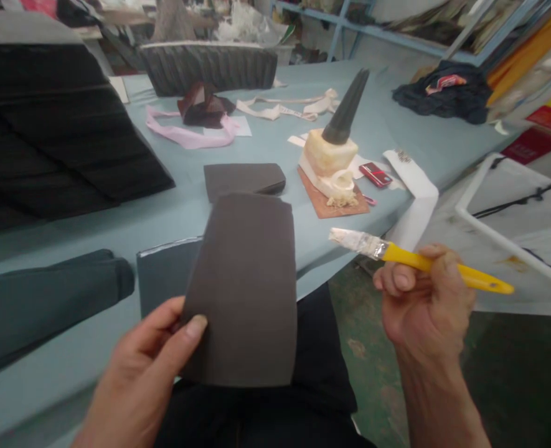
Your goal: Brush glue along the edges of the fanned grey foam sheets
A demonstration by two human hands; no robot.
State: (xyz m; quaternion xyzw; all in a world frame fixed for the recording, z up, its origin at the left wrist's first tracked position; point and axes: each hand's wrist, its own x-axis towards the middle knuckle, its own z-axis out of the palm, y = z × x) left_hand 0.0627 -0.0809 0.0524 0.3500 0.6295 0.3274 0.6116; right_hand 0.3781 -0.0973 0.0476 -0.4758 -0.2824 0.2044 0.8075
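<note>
My left hand [156,367] pinches the left edge of a dark brown flat panel [247,292], thumb on top, held up in front of my lap. In my right hand [427,292] is a paintbrush [408,256] with a yellow handle; its whitened bristles point left toward the panel, apart from it. Behind the panel lies a stack of similar dark pieces [242,178] on the table. A dark piece with a pale line along its top edge [170,267] is partly hidden by the panel. The cream container [331,155] with a black cone on top stands beyond the brush.
Black stacked pieces [60,124] rise at the left of the blue-green table [163,218], above a dark green folded bundle [51,298]. A long row of dark pieces [210,67] stands at the back. Pink strip [191,134], red box [375,175] and dark cloth [443,93] lie about.
</note>
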